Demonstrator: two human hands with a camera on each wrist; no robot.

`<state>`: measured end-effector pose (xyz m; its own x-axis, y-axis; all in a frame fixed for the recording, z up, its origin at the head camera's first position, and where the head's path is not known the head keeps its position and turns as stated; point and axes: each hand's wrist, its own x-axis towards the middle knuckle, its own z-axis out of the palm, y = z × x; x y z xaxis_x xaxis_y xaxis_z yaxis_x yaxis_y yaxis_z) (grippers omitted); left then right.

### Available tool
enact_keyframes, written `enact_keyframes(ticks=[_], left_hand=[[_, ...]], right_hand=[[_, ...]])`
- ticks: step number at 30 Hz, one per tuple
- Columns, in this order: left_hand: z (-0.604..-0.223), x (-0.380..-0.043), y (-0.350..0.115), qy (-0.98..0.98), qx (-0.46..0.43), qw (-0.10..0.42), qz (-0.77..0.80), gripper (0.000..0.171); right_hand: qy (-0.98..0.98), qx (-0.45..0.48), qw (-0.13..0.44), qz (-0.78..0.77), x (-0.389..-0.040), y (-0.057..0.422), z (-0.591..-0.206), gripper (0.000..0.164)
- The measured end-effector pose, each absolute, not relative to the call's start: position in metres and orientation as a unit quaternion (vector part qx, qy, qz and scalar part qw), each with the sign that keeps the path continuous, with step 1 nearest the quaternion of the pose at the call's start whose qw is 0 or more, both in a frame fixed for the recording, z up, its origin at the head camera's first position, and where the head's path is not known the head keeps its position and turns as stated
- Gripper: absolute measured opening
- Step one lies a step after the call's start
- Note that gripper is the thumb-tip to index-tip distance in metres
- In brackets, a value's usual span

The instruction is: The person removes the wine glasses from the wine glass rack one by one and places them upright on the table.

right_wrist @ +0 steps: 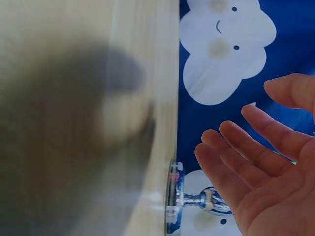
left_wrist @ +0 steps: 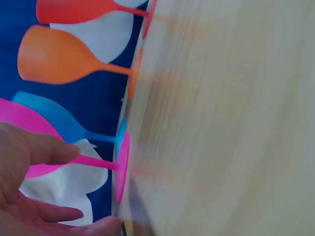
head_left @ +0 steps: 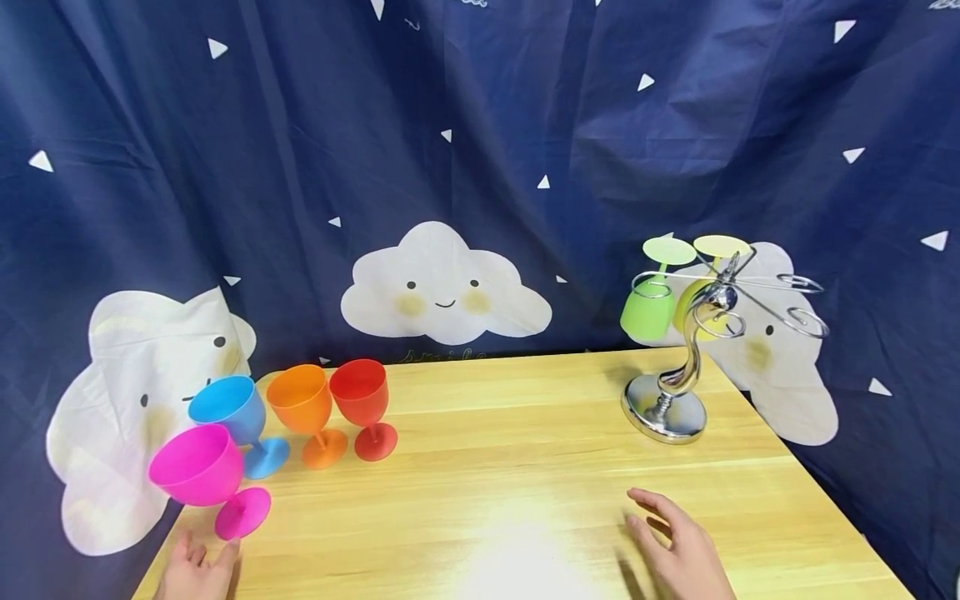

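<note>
A green goblet (head_left: 647, 314) and a yellow goblet (head_left: 684, 311) are hung upside down on a chrome rack (head_left: 692, 352), apparently caught by their feet; nothing is held in the parted fingers of the right hand (head_left: 681, 546). On the left of the tabletop (head_left: 465, 442), a vivid, wide-bowled pink goblet (head_left: 213, 479) is steadied upright by its round foot, just beside the left hand (head_left: 197, 573), whose fingers are loosely spread and empty.

Left of a silver rack (head_left: 694, 354): pink goblet (head_left: 197, 471), blue goblet (head_left: 242, 417), orange goblet (head_left: 303, 408), red goblet (head_left: 363, 400). On it: green goblet (head_left: 647, 314), yellow goblet (head_left: 685, 302). Behind it: navy curtain (head_left: 517, 100), white clouds (head_left: 446, 287), white triangles (head_left: 543, 182).
</note>
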<state>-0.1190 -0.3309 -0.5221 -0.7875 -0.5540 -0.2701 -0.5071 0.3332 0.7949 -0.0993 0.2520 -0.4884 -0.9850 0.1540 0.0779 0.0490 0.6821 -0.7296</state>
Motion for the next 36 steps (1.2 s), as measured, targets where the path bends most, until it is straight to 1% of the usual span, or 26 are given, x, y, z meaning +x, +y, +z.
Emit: enact_keyframes(ticks=[5,9,11,13,17,19,22,25,32,36], left_hand=[[-0.527,-0.108,-0.311,-0.865,0.312,0.009,-0.392,0.084],[-0.525,-0.104,-0.28,-0.893,0.241,-0.034,-0.378,0.083],[-0.524,-0.103,-0.256,-0.902,0.195,-0.037,-0.384,0.082],[-0.522,-0.102,-0.229,-0.905,0.155,-0.028,-0.394,0.08],[-0.516,-0.099,-0.176,-0.916,0.099,0.004,-0.389,0.073],[-0.512,-0.098,-0.155,-0.922,0.07,0.011,-0.382,0.071],[-0.507,-0.098,-0.13,-0.931,0.024,0.027,-0.362,0.068],[-0.506,-0.101,-0.112,-0.938,-0.003,0.042,-0.344,0.065],[-0.505,-0.105,-0.089,-0.943,-0.009,0.053,-0.329,0.065],[-0.505,-0.106,-0.084,-0.94,-0.015,0.053,-0.335,0.064]], right_hand=[[-0.927,-0.01,0.129,0.352,-0.106,0.257,-0.484,0.032],[-0.929,0.026,0.182,0.32,-0.114,0.261,-0.477,0.033],[-0.924,0.047,0.211,0.316,-0.118,0.262,-0.473,0.034],[-0.918,0.068,0.235,0.313,-0.122,0.263,-0.468,0.035],[-0.911,0.104,0.259,0.302,-0.131,0.26,-0.454,0.036],[-0.916,0.115,0.261,0.283,-0.136,0.257,-0.442,0.037],[-0.926,0.13,0.245,0.254,-0.144,0.254,-0.422,0.037],[-0.934,0.147,0.229,0.232,-0.15,0.251,-0.398,0.038],[-0.93,0.196,0.25,0.185,-0.17,0.25,-0.336,0.041],[-0.936,0.197,0.24,0.163,-0.188,0.255,-0.298,0.041]])
